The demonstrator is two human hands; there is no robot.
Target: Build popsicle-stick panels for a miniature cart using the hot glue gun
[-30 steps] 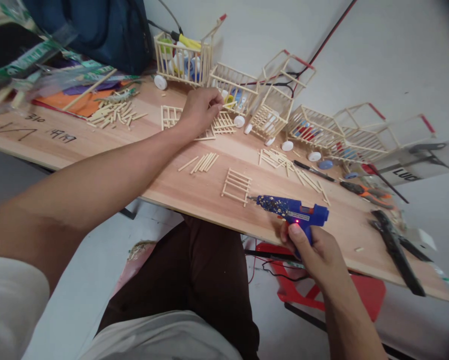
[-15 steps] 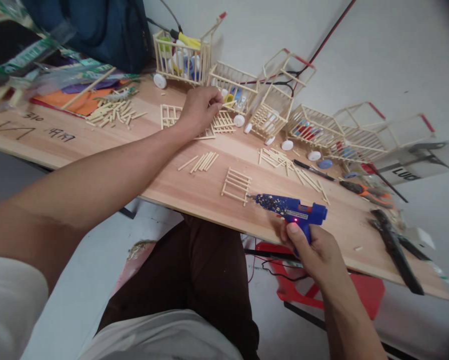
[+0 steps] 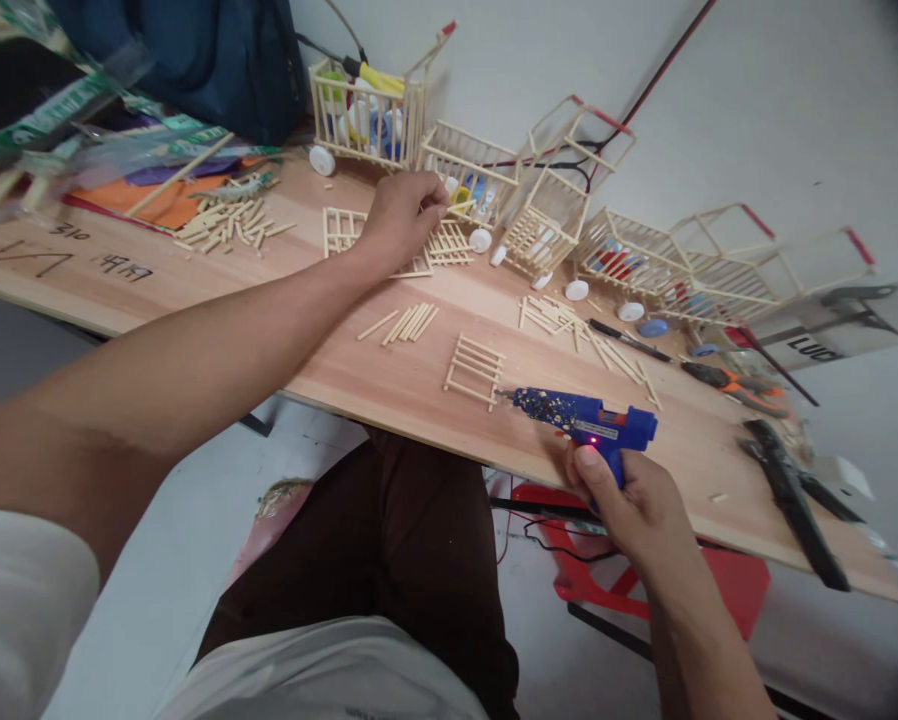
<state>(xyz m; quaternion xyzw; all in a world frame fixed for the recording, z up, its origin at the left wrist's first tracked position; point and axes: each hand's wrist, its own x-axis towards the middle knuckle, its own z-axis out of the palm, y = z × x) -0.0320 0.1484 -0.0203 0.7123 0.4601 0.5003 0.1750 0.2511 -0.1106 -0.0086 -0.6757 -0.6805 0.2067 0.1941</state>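
My right hand [image 3: 629, 500] is closed round the grip of a blue glue gun [image 3: 584, 418] with a red light lit. Its nozzle lies on the wooden board [image 3: 321, 350], touching a small ladder-like stick frame [image 3: 474, 371]. My left hand [image 3: 402, 215] reaches far across the board with its fingers pinched together over flat stick lattice panels [image 3: 441, 247]. What the fingers hold is too small to make out. A small row of loose sticks [image 3: 406, 324] lies between the two hands.
Several stick-built carts with white wheels [image 3: 366, 105] stand along the back by the wall. A heap of cut sticks [image 3: 228, 225] and orange paper lie far left. Pliers [image 3: 734, 382], black tools [image 3: 790, 500] and more sticks [image 3: 591, 335] lie right. A red stool [image 3: 614, 590] is below the board.
Hardly anything has changed. My left hand has shifted very slightly by the lattice panels, and my right hand still holds the glue gun in the same place.
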